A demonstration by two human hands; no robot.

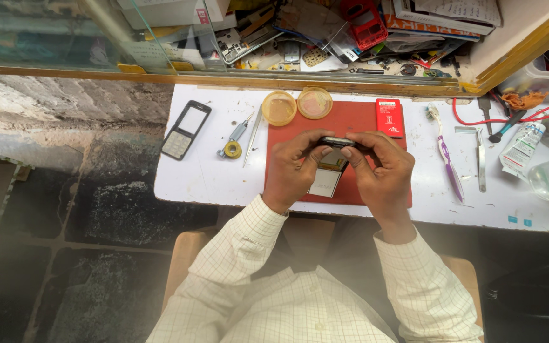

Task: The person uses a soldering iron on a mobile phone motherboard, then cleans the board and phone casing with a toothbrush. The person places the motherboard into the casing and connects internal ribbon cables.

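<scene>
Both my hands hold a small dark phone body (338,142) above a red mat (351,121) on the white work table (211,178). My left hand (292,168) grips its left end, my right hand (381,168) its right end, thumbs pressed on its near edge. Under the hands, a pale rectangular part (326,181) rests on the mat. A red battery (389,117) sits at the mat's far right corner.
A phone front cover (185,129), screwdriver (239,132), solder roll (232,150) and tweezers (253,134) lie left of the mat. Two small round dishes (279,107) stand at the back. A toothbrush (446,152), metal tool (480,159) and tube (521,148) lie right. Cluttered glass shelf (325,38) behind.
</scene>
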